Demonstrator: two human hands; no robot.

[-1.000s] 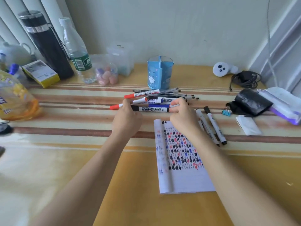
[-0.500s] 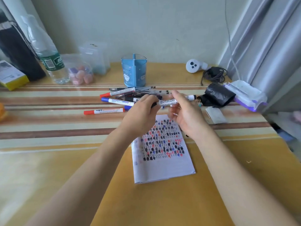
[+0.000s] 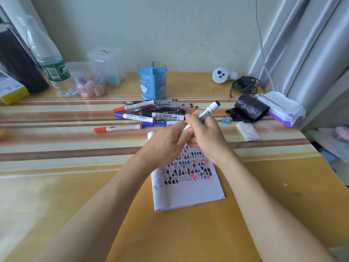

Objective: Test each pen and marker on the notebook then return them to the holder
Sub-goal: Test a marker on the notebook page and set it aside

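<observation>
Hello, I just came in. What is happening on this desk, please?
A person is testing pens and markers. Both hands hold one black-ended whiteboard marker above the notebook: the right hand has the barrel in its grip, the left hand is at its lower end, which is hidden. The page already has many scribbles. The other pens and markers lie loose on the table before the blue holder.

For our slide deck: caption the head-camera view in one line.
Both hands hold a black marker above the scribbled notebook; the blue holder waits behind.
</observation>
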